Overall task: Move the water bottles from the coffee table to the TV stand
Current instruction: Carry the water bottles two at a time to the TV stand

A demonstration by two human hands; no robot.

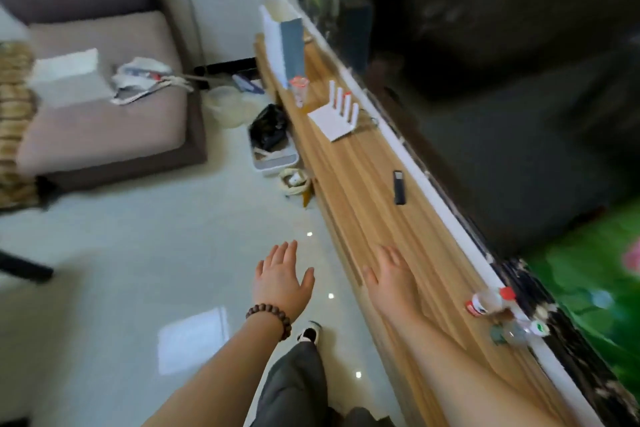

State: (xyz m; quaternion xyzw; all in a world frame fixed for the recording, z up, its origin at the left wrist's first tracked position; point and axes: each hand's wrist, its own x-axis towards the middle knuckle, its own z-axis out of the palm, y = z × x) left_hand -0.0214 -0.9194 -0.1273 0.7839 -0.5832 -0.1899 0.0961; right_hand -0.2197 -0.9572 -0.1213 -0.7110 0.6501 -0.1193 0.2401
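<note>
Two clear water bottles stand on the wooden TV stand [360, 191] at its near right, against the white strip by the wall: one with a red cap and red label [486, 302], one with a green-and-white label [519, 331] just nearer to me. My right hand [391, 274] hovers flat over the stand's front part, fingers spread, holding nothing, left of the bottles. My left hand [282, 276], with a bead bracelet on the wrist, is open over the floor beside the stand. The coffee table is out of view.
On the stand lie a black remote [399, 187], a white router [334, 116], a plastic cup [299, 90] and a white box [282, 45]. A large dark TV [502, 80] stands behind. A sofa [100, 107], a bin [272, 142] and bags sit on the pale floor to the left.
</note>
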